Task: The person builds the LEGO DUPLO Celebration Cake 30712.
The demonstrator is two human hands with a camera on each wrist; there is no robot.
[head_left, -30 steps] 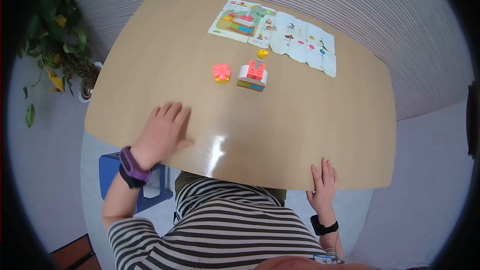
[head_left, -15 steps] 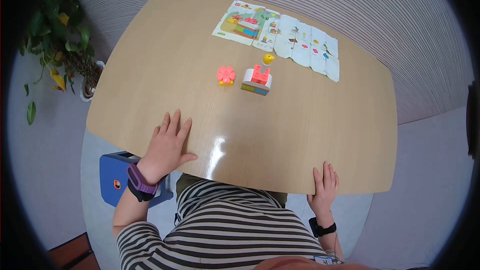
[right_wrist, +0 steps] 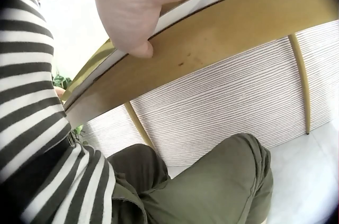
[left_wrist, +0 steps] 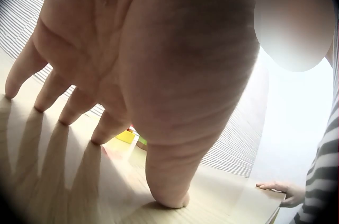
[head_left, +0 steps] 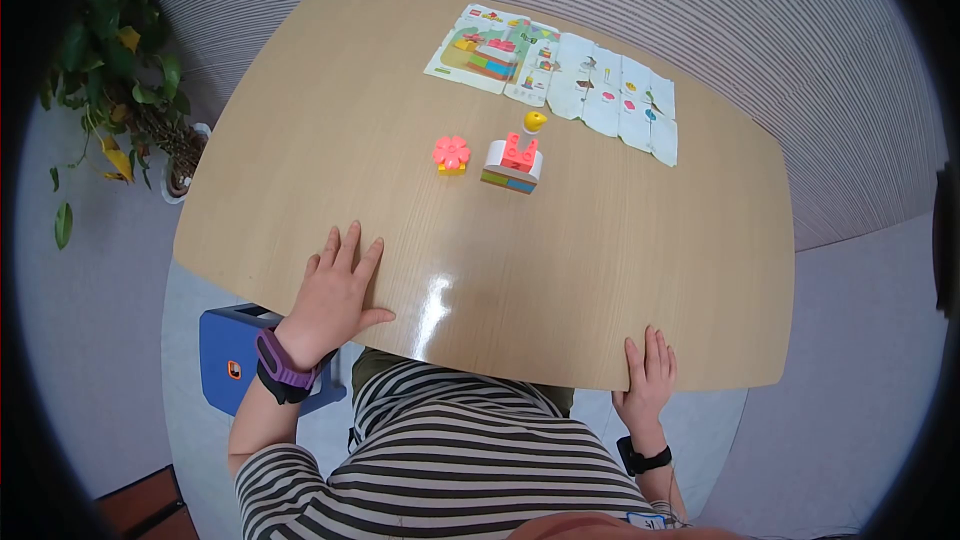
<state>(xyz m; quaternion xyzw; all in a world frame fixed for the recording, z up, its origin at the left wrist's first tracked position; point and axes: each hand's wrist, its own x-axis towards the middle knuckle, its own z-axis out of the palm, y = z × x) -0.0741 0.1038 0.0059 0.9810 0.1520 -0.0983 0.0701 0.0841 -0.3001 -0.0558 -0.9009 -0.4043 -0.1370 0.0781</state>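
In the head view my left hand (head_left: 333, 300) rests on the table near its front left edge, fingers spread and fingertips touching the wood; the left wrist view shows the raised palm (left_wrist: 127, 54). My right hand (head_left: 648, 375) lies over the front edge at the right, fingers extended on the top. Neither holds anything. Beyond the left hand stand a pink flower (head_left: 451, 152) on a yellow brick and, right of it, a stack (head_left: 512, 168) with green and blue bricks, a white arched piece and pink bricks. A yellow piece (head_left: 535, 121) is just behind the stack.
An unfolded instruction sheet (head_left: 560, 75) lies along the back of the table (head_left: 680, 250). A blue stool (head_left: 225, 355) stands below the front left edge, and a potted plant (head_left: 130, 90) is beyond the left side.
My left hand, blurred one second ago, has settled with its fingers more spread, slightly to the right. The right hand stays at the edge. The toys appear slightly shifted as the view moved.
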